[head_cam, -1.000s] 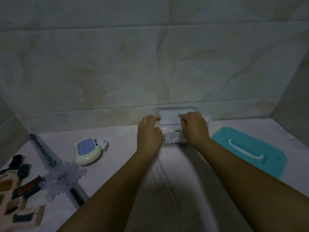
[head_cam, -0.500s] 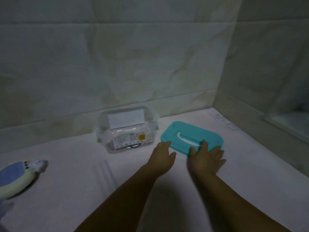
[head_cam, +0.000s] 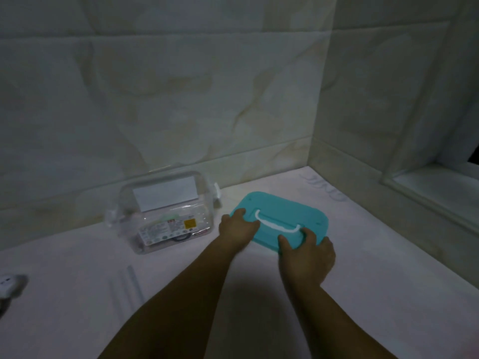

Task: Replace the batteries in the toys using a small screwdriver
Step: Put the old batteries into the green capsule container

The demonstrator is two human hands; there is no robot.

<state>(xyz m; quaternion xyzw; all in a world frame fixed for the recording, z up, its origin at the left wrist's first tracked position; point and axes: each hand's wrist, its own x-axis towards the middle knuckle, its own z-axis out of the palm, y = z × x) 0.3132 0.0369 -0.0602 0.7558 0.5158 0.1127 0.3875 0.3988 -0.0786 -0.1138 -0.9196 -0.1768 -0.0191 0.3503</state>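
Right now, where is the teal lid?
In the head view, the teal lid lies right of centre on the white surface, just right of the clear box, with the left hand and right hand on its near edge.

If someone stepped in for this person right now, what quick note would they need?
Left hand: grips the left end of the teal lid.
Right hand: grips the lid's near edge.
Clear box: open, left of the lid, packets inside; contents hard to make out.
Toy: at the far left edge, only partly in view.
Done: lid off the box.
Left: find screwdriver and batteries, neither in sight; open the toy, swap batteries.
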